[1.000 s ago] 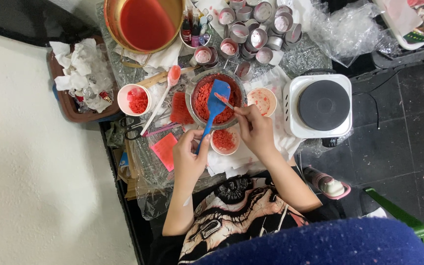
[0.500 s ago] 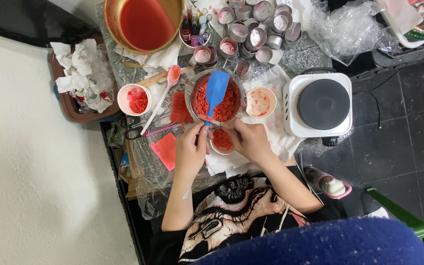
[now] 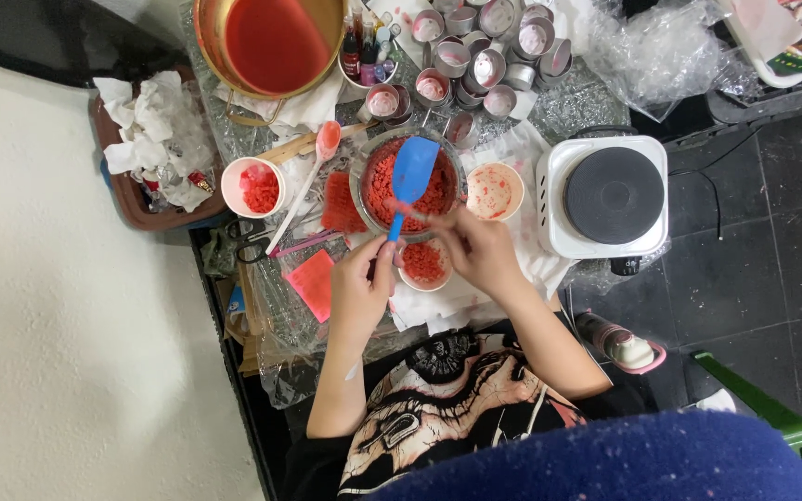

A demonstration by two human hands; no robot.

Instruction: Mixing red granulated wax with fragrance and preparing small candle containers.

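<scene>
Spatula point(image 3: 410, 176), blue with thin handle, gripped by closed left hand point(image 3: 361, 289) over red-crumb bowl point(image 3: 407, 185)

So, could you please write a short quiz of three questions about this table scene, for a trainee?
1. True or false: the left hand holds the blue silicone spatula by its handle.
2. What sits under the right hand?
A. a small white cup of red crumbs
B. a green glass bottle
C. a black frying pan
3. Fill in: the white electric hot plate with the round dark top has ____ standing on it.

Key
1. True; its blade lies over the clear round bowl of red crumbs.
2. A.
3. Nothing.
</scene>
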